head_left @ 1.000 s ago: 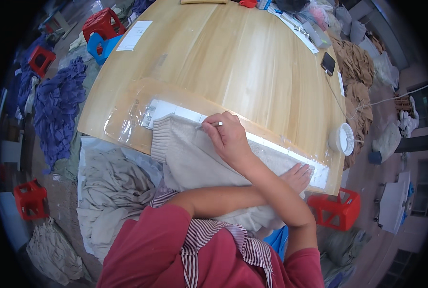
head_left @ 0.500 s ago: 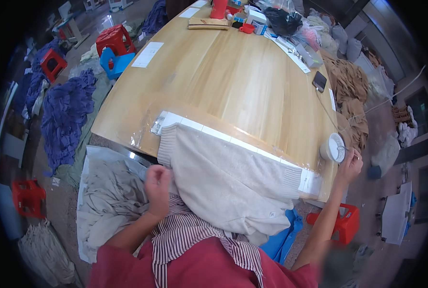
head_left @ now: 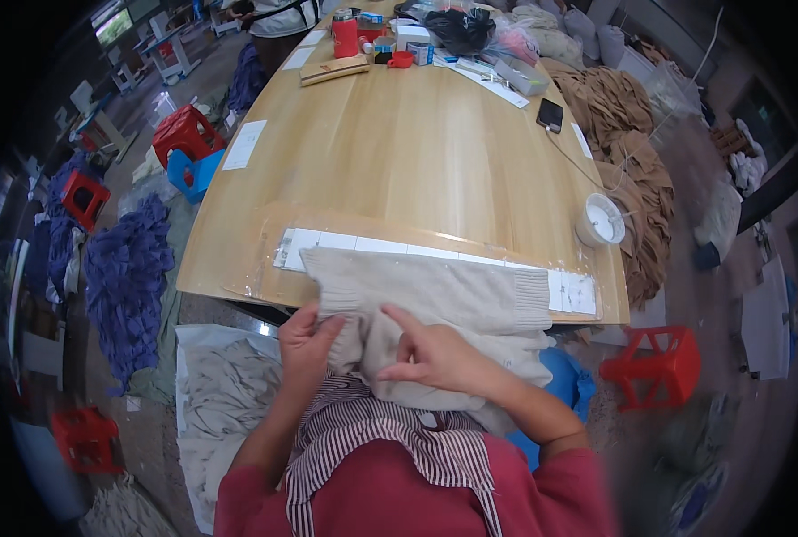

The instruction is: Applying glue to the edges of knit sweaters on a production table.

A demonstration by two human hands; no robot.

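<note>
A beige knitted garment with ribbed ends lies across the near edge of the wooden table, and its lower part hangs toward my lap. At its left ribbed end, my left hand pinches the knit edge between thumb and fingers. My right hand is over the middle of the garment, its index finger stretched out and thumb apart, with nothing visible in it. Partly under the garment runs a white strip beneath clear film on the table. A white cup with a thin stick-like thing in it stands at the table's right edge.
A phone on a cable lies at the table's right side. Bottles, boxes and a black bag crowd the far end. Cloth heaps flank the table, brown and purple. Red stools stand about.
My right hand has left the white cup and come left over the garment. My left hand has taken hold of the ribbed end, which is now bunched. The view has shifted.
</note>
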